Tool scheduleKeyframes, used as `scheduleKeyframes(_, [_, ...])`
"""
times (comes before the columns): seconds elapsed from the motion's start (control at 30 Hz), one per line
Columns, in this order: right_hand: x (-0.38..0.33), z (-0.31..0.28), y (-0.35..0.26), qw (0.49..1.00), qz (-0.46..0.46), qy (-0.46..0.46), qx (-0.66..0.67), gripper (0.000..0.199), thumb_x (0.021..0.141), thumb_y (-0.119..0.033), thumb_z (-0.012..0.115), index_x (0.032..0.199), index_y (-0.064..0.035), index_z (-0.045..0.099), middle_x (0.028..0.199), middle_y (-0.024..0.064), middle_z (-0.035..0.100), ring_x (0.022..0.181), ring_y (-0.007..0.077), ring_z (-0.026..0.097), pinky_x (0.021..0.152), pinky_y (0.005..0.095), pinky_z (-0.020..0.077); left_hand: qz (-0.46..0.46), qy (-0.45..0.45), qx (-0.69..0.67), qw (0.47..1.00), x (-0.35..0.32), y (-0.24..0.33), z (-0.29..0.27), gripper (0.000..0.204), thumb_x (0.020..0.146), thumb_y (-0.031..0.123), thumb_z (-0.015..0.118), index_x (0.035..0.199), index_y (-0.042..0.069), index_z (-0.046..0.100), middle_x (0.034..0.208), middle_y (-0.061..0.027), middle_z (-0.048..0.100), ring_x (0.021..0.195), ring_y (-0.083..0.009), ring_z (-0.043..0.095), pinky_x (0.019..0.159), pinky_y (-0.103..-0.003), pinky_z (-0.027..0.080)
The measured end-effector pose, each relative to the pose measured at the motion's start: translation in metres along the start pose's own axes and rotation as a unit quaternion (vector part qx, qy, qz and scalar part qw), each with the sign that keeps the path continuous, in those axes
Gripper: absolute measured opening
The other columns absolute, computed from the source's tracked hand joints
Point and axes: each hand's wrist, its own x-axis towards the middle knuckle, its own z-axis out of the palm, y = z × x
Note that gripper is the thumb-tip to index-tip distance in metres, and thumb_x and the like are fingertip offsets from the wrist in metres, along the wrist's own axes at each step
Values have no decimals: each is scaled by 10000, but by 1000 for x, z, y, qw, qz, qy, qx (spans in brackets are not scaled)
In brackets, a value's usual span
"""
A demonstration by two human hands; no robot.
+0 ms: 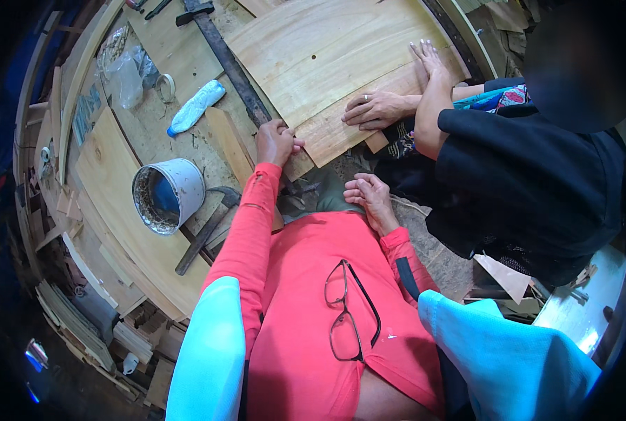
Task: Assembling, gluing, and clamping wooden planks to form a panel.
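Observation:
My left hand (276, 141) rests on the near corner of a thin plywood sheet (327, 56), fingers curled and pressing its edge beside a dark metal bar (230, 67). My right hand (370, 196) hangs loosely curled near my chest, holding nothing, just below the sheet's front edge. A second person in a dark top presses both hands (380, 107) flat on the same sheet from the right. Folded glasses (348, 309) hang from my red shirt collar.
A white bucket (169, 194) lies tipped on the workbench at left, with a hammer (204, 231) next to it. A crumpled plastic bottle (196, 107) and a tape roll (164, 87) lie farther back. Wood offcuts and boards crowd the bench's left edge.

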Motion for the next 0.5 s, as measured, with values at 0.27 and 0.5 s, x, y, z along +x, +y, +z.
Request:
scheduleKeyframes(0.27, [1, 2, 0, 1000, 0, -7, 20, 362, 1010, -221, 628, 1239, 38, 520, 1030, 157, 682, 820, 184, 692, 737, 287, 589, -17, -11, 32, 999, 8, 9, -9, 155, 924, 28, 606, 936, -113, 672, 729, -174, 732, 600, -210, 740, 481, -291, 571])
scheduleKeyframes(0.5, [17, 18, -1, 997, 18, -24, 66, 384, 995, -236, 661, 1243, 21, 519, 1058, 161, 676, 857, 204, 696, 763, 318, 598, -36, -26, 195, 980, 14, 22, -9, 167, 901, 85, 658, 843, -72, 654, 637, -152, 714, 525, -204, 714, 506, -319, 581])
